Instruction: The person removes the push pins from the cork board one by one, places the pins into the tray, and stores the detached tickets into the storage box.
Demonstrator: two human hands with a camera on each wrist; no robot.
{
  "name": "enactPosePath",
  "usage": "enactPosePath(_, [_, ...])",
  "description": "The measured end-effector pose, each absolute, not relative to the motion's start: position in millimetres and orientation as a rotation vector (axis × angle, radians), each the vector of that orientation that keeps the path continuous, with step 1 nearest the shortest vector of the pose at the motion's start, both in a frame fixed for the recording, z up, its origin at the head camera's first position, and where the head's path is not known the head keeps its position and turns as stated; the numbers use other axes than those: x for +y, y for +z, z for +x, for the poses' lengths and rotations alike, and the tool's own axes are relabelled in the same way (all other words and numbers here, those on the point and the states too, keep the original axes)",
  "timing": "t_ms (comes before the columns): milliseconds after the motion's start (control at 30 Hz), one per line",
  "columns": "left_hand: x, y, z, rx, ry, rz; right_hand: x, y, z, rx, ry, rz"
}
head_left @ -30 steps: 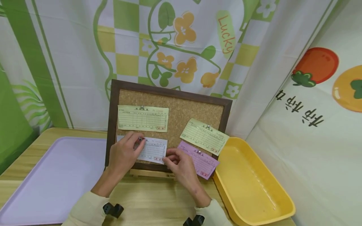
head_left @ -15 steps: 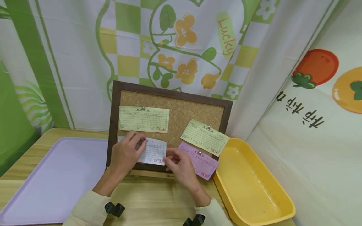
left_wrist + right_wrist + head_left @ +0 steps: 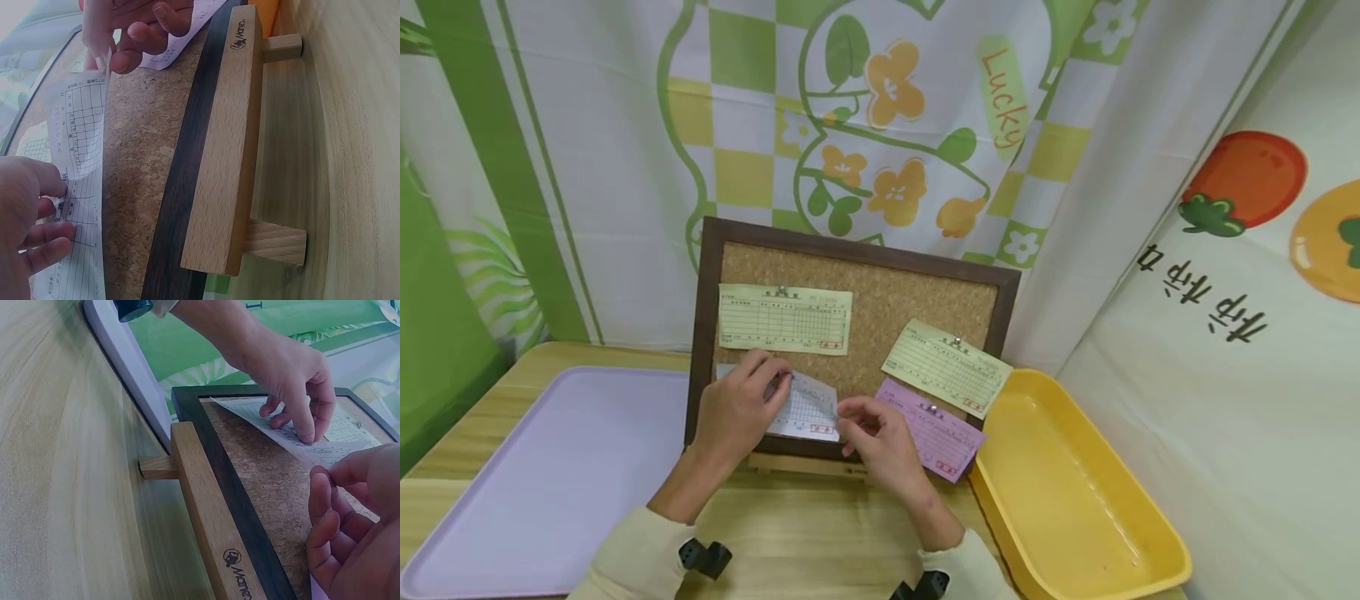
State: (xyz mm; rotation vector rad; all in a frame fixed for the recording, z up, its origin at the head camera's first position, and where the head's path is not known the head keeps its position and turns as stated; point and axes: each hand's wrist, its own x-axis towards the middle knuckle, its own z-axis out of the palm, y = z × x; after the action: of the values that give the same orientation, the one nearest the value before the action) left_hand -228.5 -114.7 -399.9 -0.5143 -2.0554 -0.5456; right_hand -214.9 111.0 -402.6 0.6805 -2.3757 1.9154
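The white slip (image 3: 808, 412) has buckled at its right end: the upper edge, straight a second ago, now slopes down toward the right hand (image 3: 880, 437). Its upper right corner no longer shows square.

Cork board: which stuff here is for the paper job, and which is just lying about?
Part of the job:
white slip, pinched by the right hand, touched by the left hand
cork board
wooden stand under it
level green slip, tilted green slip and purple slip, pinned up

Probably just lying about:
lilac tray
yellow bin
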Motion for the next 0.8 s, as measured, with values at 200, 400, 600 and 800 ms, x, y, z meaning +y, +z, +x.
enactPosePath(200, [-115.6, -399.6, -230.4, -2.029, -0.518, -0.555, 111.2, -403.4, -212.8, -2.382, 1.923, 0.678])
enactPosePath(400, [-118.4, -396.3, -231.4, -2.032, -0.511, -0.561, 108.1, -400.5, -210.8, -2.378, 1.906, 0.701])
enactPosePath(600, [-119.4, -396.0, -230.4, -2.044, -0.516, -0.562, 106.7, -398.6, -208.0, -2.388, 1.906, 0.702])
enactPosePath(800, [-119.4, -397.1, -229.6, -2.061, -0.520, -0.569, 107.0, -399.4, -206.0, -2.390, 1.902, 0.706])
